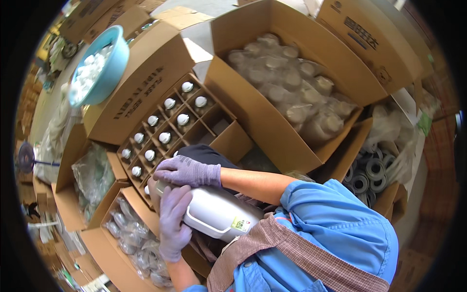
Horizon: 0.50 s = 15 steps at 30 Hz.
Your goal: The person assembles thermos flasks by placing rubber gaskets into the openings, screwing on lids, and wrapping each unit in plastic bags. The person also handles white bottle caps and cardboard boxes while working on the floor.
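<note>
Fingers [181,163] of right hand [188,171], in a purple knit glove: closed down flat over the neck end of a white plastic bottle with a small green-and-yellow label [219,211]; grip firm from above, cap itself hidden beneath the palm. Fingers of left hand [173,225], likewise gloved in purple: wrapped partway round the bottle body just behind the neck, thumb side up, clasping from the near side.

Head view, position: bottle lying on its side across the lap, directly under and between both hands. Long axis running from upper left (neck) to lower right (base), base end resting against the brown checked apron [292,253]. Both hands in contact; right hand nearer the neck, left hand just below it.

Head view, appearance: smooth, glossy, opaque white shell; rounded shoulders; label near the base.

Head view, surroundings: brown cardboard carton with a divider grid [206,127] just beyond the hands, most cells filled with white-capped bottles, near-right cells vacant. Teal plastic basin of white caps [116,53] on a closed carton, well apart at upper left. Large open carton of bagged pale containers [253,117] at upper right.
</note>
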Tool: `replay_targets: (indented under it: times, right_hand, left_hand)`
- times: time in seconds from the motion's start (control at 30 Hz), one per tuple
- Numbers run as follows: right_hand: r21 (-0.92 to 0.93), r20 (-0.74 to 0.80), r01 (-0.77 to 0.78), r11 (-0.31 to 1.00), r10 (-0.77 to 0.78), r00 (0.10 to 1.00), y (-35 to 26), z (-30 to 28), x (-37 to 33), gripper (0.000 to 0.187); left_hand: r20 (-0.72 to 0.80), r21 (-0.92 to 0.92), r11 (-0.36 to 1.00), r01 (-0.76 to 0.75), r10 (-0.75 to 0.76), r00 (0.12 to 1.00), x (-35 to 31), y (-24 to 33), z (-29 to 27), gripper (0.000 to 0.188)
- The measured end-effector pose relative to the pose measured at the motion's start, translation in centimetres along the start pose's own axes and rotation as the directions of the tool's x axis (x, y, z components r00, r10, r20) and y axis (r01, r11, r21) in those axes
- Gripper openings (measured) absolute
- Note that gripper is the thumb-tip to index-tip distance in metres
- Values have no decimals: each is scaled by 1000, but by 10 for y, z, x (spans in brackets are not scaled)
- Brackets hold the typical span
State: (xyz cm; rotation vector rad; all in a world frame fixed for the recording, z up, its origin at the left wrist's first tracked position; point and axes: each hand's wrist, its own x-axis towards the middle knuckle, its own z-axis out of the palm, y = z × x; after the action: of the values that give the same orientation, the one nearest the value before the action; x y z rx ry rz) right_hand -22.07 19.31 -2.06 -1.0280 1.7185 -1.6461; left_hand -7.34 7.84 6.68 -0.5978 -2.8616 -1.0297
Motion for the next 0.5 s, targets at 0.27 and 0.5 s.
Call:
replay_targets:
  times: [0.27, 0.5]
  right_hand:
    - [-609, -554, 1, 794, -426, 715, -8, -97, -76, 36]
    - [32, -972, -826, -562, 174, -157, 138, -291, -400, 56]
  left_hand:
    - [-431, -430, 871, 239, -431, 793, 24, -55, 41, 49]
    - [-459, -483, 857, 178, -421, 782, 18, -63, 48, 51]
